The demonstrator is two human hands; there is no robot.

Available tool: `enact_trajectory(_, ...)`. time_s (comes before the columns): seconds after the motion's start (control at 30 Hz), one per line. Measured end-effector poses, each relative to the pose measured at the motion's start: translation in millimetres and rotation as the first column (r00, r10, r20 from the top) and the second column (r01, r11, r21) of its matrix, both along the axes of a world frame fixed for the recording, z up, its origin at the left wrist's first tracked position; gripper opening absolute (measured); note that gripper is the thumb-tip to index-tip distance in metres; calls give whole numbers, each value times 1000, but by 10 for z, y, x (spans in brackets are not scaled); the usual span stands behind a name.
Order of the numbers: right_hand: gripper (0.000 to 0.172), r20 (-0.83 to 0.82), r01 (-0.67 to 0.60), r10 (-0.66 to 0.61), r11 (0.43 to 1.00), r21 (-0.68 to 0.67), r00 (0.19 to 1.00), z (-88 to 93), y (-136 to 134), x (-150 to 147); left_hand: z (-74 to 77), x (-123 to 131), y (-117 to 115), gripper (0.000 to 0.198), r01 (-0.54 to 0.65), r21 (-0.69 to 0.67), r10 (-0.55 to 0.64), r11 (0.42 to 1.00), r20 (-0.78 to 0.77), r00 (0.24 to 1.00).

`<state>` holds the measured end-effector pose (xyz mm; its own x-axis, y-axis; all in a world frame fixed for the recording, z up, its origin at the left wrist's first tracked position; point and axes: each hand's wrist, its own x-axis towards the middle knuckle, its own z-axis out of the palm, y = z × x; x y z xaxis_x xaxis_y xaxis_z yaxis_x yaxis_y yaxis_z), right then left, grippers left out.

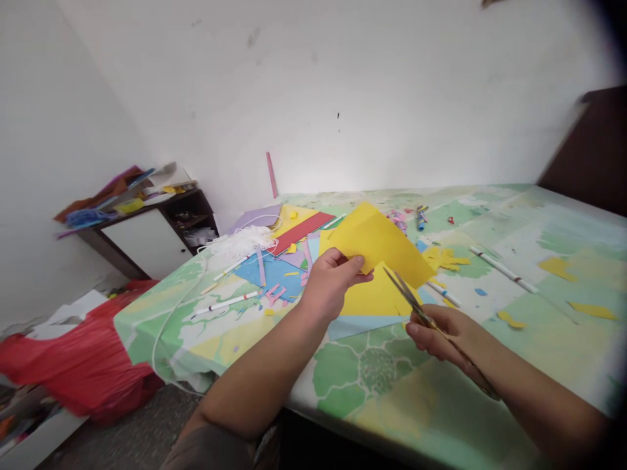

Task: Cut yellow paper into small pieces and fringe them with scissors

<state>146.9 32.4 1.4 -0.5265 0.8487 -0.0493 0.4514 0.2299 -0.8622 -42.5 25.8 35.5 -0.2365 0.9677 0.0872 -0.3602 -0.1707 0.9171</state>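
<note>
- Small irregular yellow scraps [443, 258] lie already cut; the thin, straight-edged yellow craft sheet [379, 235] looks largely whole, so most of its cutting seems left.
- This sheet is smooth, tilted, held above the green-and-white cloth-covered worktop [353, 385].
- Hands: the left [333, 281] pinches its near edge; the right [443, 333] curls around metal scissors [405, 288], blades beside the sheet.

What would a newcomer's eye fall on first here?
Probably the bright yellow sheet, which the left hand holds up above the table. Next would come the scissors in the right hand, then the crumpled red plastic at the picture's left, beside the table.
</note>
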Motion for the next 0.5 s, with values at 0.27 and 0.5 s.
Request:
enact_trajectory(0.27, 29, -528, 410, -426, 899, -154, 735, -169, 231, -58, -239, 242, -49, 20, 164, -149, -140, 975, 158, 978)
enact_trajectory(0.5, 27, -733, 414, -495, 855, -314, 467, -84, 349, 29, -332, 341, -137, 29, 267, -212, -264, 940, 45, 963)
